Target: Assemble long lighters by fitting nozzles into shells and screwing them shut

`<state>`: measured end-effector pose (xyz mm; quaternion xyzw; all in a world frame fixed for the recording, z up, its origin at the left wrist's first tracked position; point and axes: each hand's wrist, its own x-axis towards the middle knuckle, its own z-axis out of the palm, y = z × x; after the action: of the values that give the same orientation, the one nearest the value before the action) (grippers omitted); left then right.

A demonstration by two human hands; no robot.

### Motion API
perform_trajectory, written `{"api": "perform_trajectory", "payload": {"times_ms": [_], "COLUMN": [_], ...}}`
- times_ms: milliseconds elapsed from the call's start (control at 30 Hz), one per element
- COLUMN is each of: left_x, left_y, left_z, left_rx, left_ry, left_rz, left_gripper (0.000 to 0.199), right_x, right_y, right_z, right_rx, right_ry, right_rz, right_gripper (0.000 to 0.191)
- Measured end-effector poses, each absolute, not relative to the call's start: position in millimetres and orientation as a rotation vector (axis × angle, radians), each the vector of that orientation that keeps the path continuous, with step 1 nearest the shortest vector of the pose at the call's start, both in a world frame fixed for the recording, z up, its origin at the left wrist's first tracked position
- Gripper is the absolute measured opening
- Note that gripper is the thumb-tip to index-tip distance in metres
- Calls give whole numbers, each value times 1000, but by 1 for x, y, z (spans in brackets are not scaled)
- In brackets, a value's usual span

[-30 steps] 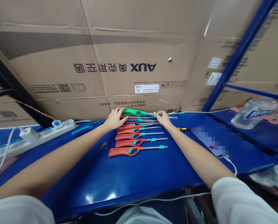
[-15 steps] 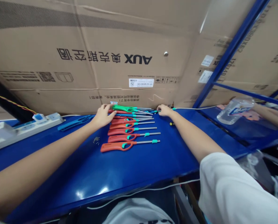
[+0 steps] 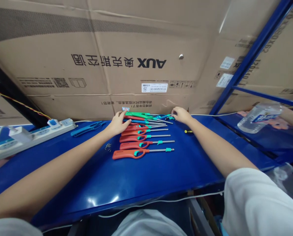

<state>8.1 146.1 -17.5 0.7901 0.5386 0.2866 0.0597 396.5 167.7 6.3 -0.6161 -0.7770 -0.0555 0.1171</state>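
Several long-nosed gas lighters lie in a row on the blue table (image 3: 156, 177), handles to the left and metal barrels to the right. The nearest is an orange lighter (image 3: 126, 154); at the back lies a green lighter (image 3: 137, 114). My left hand (image 3: 117, 124) rests at the handle ends of the back lighters, thumb and fingers apart. At the back right, my right hand (image 3: 182, 115) has its fingertips pinched together on something small and dark that I cannot make out. Beside those fingertips is a blue lighter (image 3: 164, 116), partly behind the other lighters.
A large cardboard box (image 3: 116, 39) stands behind the table. To the left are a white power strip (image 3: 41, 132) and a separate blue lighter (image 3: 87, 128). A yellow-ended tool (image 3: 188, 131) lies under my right forearm. A clear plastic bottle (image 3: 256, 119) is beyond the blue frame (image 3: 244, 65).
The whole view has shifted, so everything sits slightly further right. My right hand's fingertips have lifted a little from the teal-tipped piece at the back. My left hand stays by the handles.
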Motion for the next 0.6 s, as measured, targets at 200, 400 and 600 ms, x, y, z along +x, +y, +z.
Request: {"api": "perform_trajectory", "payload": {"times_ms": [200, 400, 600], "left_x": [7, 7, 2], "left_y": [145, 144, 139], "left_z": [-22, -23, -24], "left_rx": [2405, 2406, 2346], "left_ry": [1577, 1614, 1681], "left_rz": [845, 755, 680], "left_gripper": [64, 63, 69], "right_x": [372, 345, 335], "right_y": [161, 155, 149], "right_z": [9, 24, 71], "right_rx": [-1727, -1716, -1870], "right_ry": [-2374, -2444, -2408], "right_rz": [-190, -242, -374], "right_gripper": [10, 13, 20]}}
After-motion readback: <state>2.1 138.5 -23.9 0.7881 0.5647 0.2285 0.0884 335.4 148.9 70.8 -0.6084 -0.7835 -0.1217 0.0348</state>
